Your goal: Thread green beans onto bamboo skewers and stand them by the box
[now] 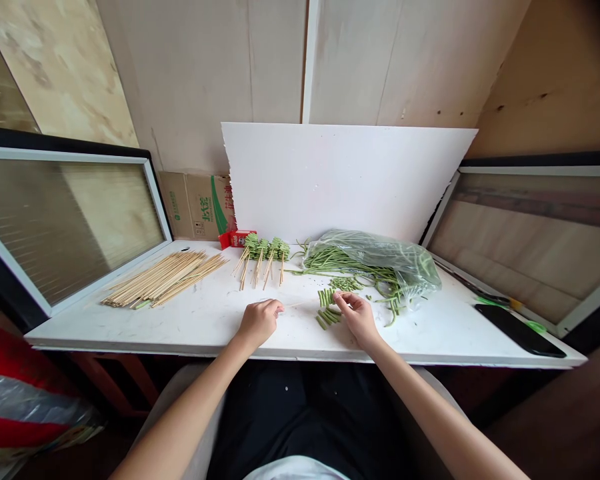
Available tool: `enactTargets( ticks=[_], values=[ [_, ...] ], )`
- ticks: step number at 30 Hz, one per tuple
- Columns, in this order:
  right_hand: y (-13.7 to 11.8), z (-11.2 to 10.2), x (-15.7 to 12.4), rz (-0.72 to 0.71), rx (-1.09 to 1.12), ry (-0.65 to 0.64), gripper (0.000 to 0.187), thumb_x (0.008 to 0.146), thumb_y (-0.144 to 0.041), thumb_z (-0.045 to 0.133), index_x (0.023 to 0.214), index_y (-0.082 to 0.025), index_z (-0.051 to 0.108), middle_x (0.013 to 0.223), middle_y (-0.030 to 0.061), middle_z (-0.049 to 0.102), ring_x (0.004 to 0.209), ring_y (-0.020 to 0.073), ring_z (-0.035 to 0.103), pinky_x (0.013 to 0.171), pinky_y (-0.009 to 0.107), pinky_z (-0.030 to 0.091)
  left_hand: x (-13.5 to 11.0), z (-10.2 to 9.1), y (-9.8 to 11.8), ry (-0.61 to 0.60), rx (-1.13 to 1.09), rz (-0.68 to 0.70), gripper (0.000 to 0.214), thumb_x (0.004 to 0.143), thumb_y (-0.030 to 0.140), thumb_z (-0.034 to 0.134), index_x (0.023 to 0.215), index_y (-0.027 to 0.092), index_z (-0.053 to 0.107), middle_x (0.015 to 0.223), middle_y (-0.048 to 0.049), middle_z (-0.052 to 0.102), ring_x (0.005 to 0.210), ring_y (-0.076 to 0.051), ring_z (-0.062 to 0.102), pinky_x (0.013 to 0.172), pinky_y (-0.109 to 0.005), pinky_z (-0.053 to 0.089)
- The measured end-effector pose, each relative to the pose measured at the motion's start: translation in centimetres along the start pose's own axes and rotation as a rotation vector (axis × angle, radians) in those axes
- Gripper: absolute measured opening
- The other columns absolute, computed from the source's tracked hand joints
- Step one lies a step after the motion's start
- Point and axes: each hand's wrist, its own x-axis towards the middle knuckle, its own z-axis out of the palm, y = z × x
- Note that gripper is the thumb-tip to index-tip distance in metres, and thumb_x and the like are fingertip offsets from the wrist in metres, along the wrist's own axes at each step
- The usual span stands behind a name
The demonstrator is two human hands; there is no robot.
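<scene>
My left hand is closed around one end of a thin bamboo skewer, which points right. A row of short green bean pieces is at the skewer's far end; I cannot tell how many are threaded on it. My right hand pinches the right end of this row between thumb and fingers. Just below lie loose cut bean pieces on the white table, and behind them is a pile of more cut pieces.
Bamboo skewers lie in a heap at left. Several filled bean skewers stand at the back near a red packet. Long beans in a plastic bag lie at back right. A black phone rests near the right edge.
</scene>
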Motion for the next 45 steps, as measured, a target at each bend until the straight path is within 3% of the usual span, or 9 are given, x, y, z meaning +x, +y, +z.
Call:
enactTargets(
  ticks=[4, 9, 11, 13, 15, 23, 31, 37, 45],
  values=[
    [0.3, -0.1, 0.2, 0.004, 0.014, -0.008, 0.049, 0.082, -0.066, 0.076, 0.097, -0.02, 0.076, 0.102, 0.0107, 0.076, 0.095, 0.0274, 0.068, 0.08, 0.036, 0.051, 0.0, 0.0, 0.1, 0.0, 0.009, -0.024, 0.035, 0.077, -0.004, 0.05, 0.09, 0.02, 0.071, 0.079, 0.0005, 0.078, 0.073, -0.016, 0.074, 0.064, -0.024, 0.052],
    [-0.4, -1.9, 1.1, 0.018, -0.041, -0.174, 0.073, 0.077, -0.057, 0.085, 0.139, -0.025, 0.063, 0.099, 0.0073, 0.076, 0.092, 0.0268, 0.068, 0.072, 0.035, 0.052, 0.0, 0.1, 0.1, -0.007, 0.048, -0.105, 0.029, 0.084, 0.0, 0.053, 0.092, 0.021, 0.071, 0.079, 0.0003, 0.078, 0.073, -0.017, 0.074, 0.064, -0.024, 0.051],
    [-0.7, -3.0, 1.7, -0.014, -0.187, -0.249, 0.061, 0.074, -0.053, 0.087, 0.127, -0.026, 0.073, 0.098, 0.0081, 0.076, 0.09, 0.0271, 0.067, 0.072, 0.036, 0.051, 0.1, 0.0, 0.1, -0.015, 0.062, -0.137, 0.028, 0.085, 0.0, 0.054, 0.093, 0.021, 0.071, 0.08, -0.0001, 0.078, 0.073, -0.017, 0.074, 0.064, -0.024, 0.05],
    [-0.7, -4.0, 2.2, -0.051, -0.339, -0.316, 0.036, 0.073, -0.05, 0.087, 0.099, -0.026, 0.083, 0.093, 0.0089, 0.077, 0.086, 0.0272, 0.064, 0.076, 0.038, 0.05, 0.1, 0.0, 0.1, -0.022, 0.076, -0.165, 0.028, 0.085, 0.0, 0.054, 0.093, 0.021, 0.071, 0.081, -0.0003, 0.078, 0.074, -0.017, 0.074, 0.064, -0.024, 0.05],
    [-0.4, -4.6, 2.5, -0.082, -0.4, -0.346, 0.022, 0.071, -0.047, 0.087, 0.079, -0.027, 0.084, 0.086, 0.009, 0.076, 0.085, 0.0285, 0.062, 0.081, 0.04, 0.049, 0.2, 0.0, 0.1, -0.028, 0.085, -0.185, 0.027, 0.085, 0.001, 0.055, 0.093, 0.021, 0.071, 0.082, -0.0003, 0.079, 0.075, -0.018, 0.074, 0.065, -0.025, 0.05],
    [0.8, -4.3, 2.3, -0.18, -0.467, -0.289, 0.014, 0.08, -0.04, 0.077, 0.082, -0.027, 0.083, 0.088, 0.0081, 0.077, 0.09, 0.0292, 0.063, 0.088, 0.042, 0.048, 0.1, -0.1, 0.2, -0.029, 0.079, -0.188, 0.026, 0.086, 0.002, 0.056, 0.094, 0.021, 0.071, 0.084, -0.0006, 0.079, 0.077, -0.018, 0.074, 0.065, -0.024, 0.049],
    [1.4, -4.9, 2.8, 0.089, -0.108, -0.007, 0.048, 0.074, -0.057, 0.083, 0.109, -0.024, 0.081, 0.106, 0.0104, 0.079, 0.101, 0.032, 0.07, 0.078, 0.039, 0.053, 0.1, 0.0, 0.1, -0.021, 0.069, -0.175, 0.025, 0.088, 0.004, 0.055, 0.094, 0.021, 0.072, 0.083, -0.0008, 0.079, 0.076, -0.017, 0.075, 0.065, -0.024, 0.05],
    [0.9, -5.0, 2.6, 0.268, 0.298, -0.129, 0.039, 0.077, -0.053, 0.086, 0.102, -0.024, 0.08, 0.118, 0.0108, 0.078, 0.12, 0.0312, 0.068, 0.085, 0.035, 0.056, 0.0, 0.1, -0.1, -0.017, 0.041, -0.144, 0.027, 0.087, 0.003, 0.053, 0.093, 0.021, 0.073, 0.084, -0.0009, 0.08, 0.075, -0.017, 0.075, 0.065, -0.024, 0.052],
    [1.0, -5.0, 2.6, 0.279, 0.334, -0.131, 0.039, 0.079, -0.057, 0.084, 0.101, -0.025, 0.081, 0.12, 0.0103, 0.077, 0.126, 0.031, 0.065, 0.093, 0.037, 0.056, 0.0, 0.0, 0.0, -0.014, 0.037, -0.138, 0.026, 0.087, 0.003, 0.055, 0.093, 0.022, 0.072, 0.084, -0.0002, 0.08, 0.077, -0.017, 0.075, 0.065, -0.024, 0.052]
  ],
)
